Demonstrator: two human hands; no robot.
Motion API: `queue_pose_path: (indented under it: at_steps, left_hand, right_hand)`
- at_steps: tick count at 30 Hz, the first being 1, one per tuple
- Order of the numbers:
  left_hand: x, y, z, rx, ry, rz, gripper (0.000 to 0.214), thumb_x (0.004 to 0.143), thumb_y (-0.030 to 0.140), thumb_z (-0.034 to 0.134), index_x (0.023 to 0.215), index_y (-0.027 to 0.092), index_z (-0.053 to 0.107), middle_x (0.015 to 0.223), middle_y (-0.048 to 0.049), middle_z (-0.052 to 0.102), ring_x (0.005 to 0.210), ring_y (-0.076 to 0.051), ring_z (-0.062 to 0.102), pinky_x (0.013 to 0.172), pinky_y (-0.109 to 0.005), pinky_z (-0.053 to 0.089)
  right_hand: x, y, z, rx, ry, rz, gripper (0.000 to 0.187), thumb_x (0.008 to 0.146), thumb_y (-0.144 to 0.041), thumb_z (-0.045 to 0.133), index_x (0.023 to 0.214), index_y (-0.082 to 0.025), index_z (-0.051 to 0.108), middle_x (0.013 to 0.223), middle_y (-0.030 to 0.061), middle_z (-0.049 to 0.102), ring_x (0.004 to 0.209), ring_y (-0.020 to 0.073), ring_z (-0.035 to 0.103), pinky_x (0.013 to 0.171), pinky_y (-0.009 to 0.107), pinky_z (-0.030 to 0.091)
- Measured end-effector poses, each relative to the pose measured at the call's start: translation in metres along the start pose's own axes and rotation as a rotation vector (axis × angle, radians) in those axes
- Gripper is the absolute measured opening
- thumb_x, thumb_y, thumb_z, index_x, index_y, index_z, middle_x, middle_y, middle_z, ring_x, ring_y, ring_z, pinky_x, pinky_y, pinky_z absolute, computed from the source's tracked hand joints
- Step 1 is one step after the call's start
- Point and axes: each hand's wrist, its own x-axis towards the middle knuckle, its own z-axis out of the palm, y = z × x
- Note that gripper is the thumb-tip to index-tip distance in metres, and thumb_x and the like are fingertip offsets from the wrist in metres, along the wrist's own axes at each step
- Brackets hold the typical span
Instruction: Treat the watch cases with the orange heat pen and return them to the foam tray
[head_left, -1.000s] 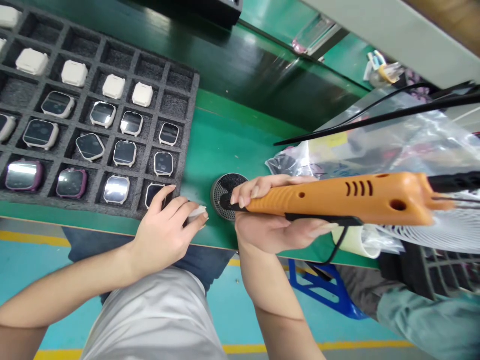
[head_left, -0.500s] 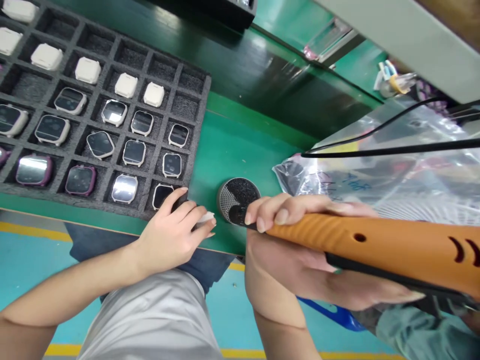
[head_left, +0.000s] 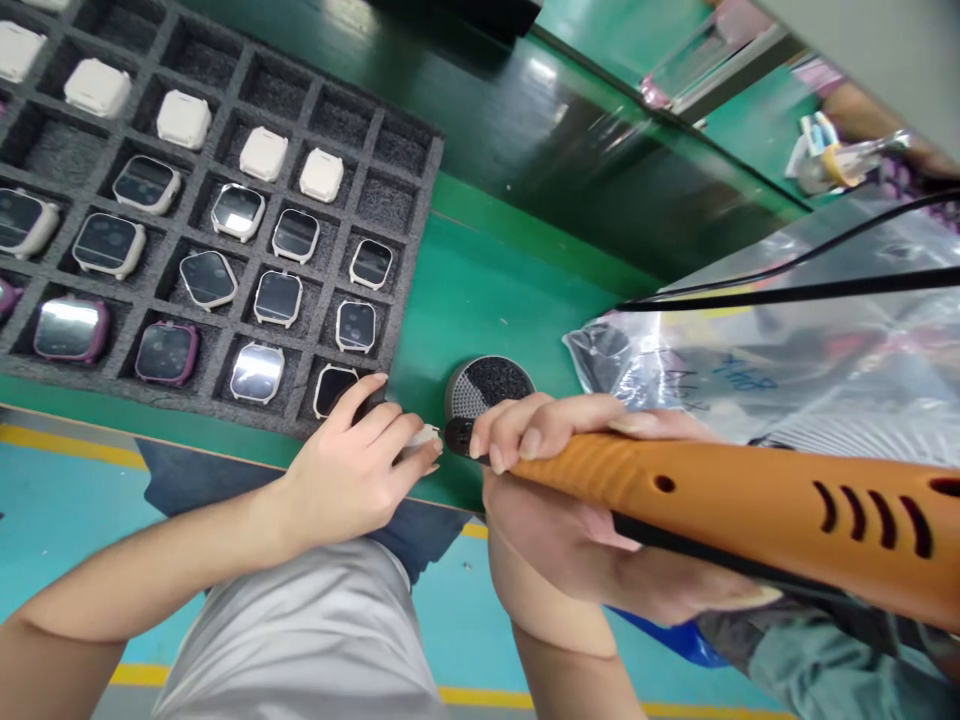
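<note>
My left hand (head_left: 364,460) is closed round a small pale watch-like piece (head_left: 420,440), most of it hidden under the fingers. A dark part shows by the index finger, too covered to name. My right hand (head_left: 555,500) grips an orange handheld power tool (head_left: 720,490) with a ribbed grip, side vents and a black nose (head_left: 461,437). That nose points at the pale piece, close to it; whether they touch I cannot tell. Just behind the nose sits a round grey holder (head_left: 487,385) with a mesh-like and black speckled top.
A dark foam tray (head_left: 330,290) at the left holds several white, pale and purple watch cases in its compartments. Under it lies the green tabletop (head_left: 465,270). At the right are a clear plastic bag (head_left: 675,360) and black cables (head_left: 780,295).
The black nose of the orange tool has moved left, toward the pale piece, off the round holder. The view has shifted slightly. My left hand keeps its grip.
</note>
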Motion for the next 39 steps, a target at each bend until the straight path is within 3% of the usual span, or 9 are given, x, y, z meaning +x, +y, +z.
queue_pose_path:
  at_steps: [9,16,21,27,30,33,36,39]
  left_hand:
    - [0.002,0.001,0.001,0.017,0.017,-0.007,0.012,0.114,0.030,0.074,0.116,0.023,0.082,0.112,-0.0044,0.083,0.101,-0.023,0.074,0.129,-0.059,0.053]
    - [0.001,0.002,0.003,0.024,0.020,-0.013,0.008,0.111,0.027,0.077,0.115,0.023,0.082,0.106,-0.0038,0.081,0.096,-0.022,0.071,0.131,-0.059,0.052]
    - [0.001,0.002,0.004,0.034,0.033,-0.013,0.003,0.110,0.025,0.079,0.111,0.024,0.082,0.102,-0.0024,0.080,0.091,-0.021,0.069,0.131,-0.058,0.053]
    - [0.002,0.000,0.003,0.066,0.028,0.002,0.010,0.113,0.034,0.078,0.115,0.025,0.083,0.103,-0.0019,0.080,0.094,-0.021,0.071,0.130,-0.059,0.054]
    - [0.002,-0.002,-0.002,0.073,-0.043,0.037,0.023,0.114,0.041,0.076,0.126,0.023,0.082,0.125,-0.0062,0.082,0.113,-0.025,0.073,0.131,-0.061,0.052]
    - [0.001,-0.004,-0.007,0.056,-0.119,0.124,0.027,0.110,0.029,0.074,0.134,0.019,0.080,0.147,-0.0093,0.078,0.129,-0.030,0.070,0.134,-0.064,0.049]
    - [-0.001,-0.005,-0.008,0.055,-0.140,0.139,0.033,0.102,0.019,0.073,0.134,0.017,0.080,0.145,-0.0106,0.079,0.126,-0.030,0.070,0.135,-0.064,0.048]
    - [-0.001,-0.004,-0.005,0.093,-0.115,0.099,0.027,0.111,0.036,0.075,0.129,0.016,0.080,0.134,-0.0118,0.080,0.118,-0.028,0.072,0.134,-0.061,0.051]
  right_hand:
    - [0.003,-0.003,-0.015,-0.082,-0.152,0.026,0.064,0.103,-0.088,0.057,0.130,-0.035,0.079,0.092,0.0003,0.071,0.071,0.0210,0.066,0.060,0.043,0.057]
    - [-0.004,-0.002,-0.006,-0.103,-0.111,0.049,0.063,0.102,-0.089,0.058,0.130,-0.037,0.079,0.092,0.0002,0.070,0.075,0.0219,0.067,0.066,0.046,0.059]
    - [-0.001,0.003,-0.006,-0.062,-0.183,0.055,0.063,0.098,-0.090,0.064,0.128,-0.038,0.081,0.090,-0.0006,0.071,0.072,0.0207,0.068,0.063,0.043,0.059]
    - [0.009,0.010,-0.006,-0.003,-0.104,0.000,0.053,0.094,-0.083,0.077,0.119,-0.036,0.082,0.084,-0.0027,0.070,0.059,0.0176,0.062,0.054,0.038,0.056]
    - [0.021,0.014,-0.013,0.013,-0.011,-0.089,0.048,0.098,-0.077,0.073,0.117,-0.034,0.082,0.083,-0.0013,0.068,0.058,0.0176,0.059,0.051,0.037,0.054]
    - [0.033,0.025,-0.022,-0.002,0.088,-0.170,0.042,0.100,-0.075,0.067,0.117,-0.040,0.080,0.080,-0.0027,0.062,0.055,0.0164,0.055,0.050,0.032,0.049]
    - [0.038,0.036,-0.026,-0.031,0.143,-0.168,0.041,0.102,-0.075,0.061,0.114,-0.039,0.076,0.076,-0.0034,0.056,0.052,0.0162,0.052,0.047,0.030,0.046]
    - [0.038,0.039,-0.023,-0.054,0.159,-0.158,0.043,0.102,-0.077,0.057,0.110,-0.037,0.073,0.074,-0.0039,0.053,0.050,0.0163,0.051,0.046,0.031,0.044]
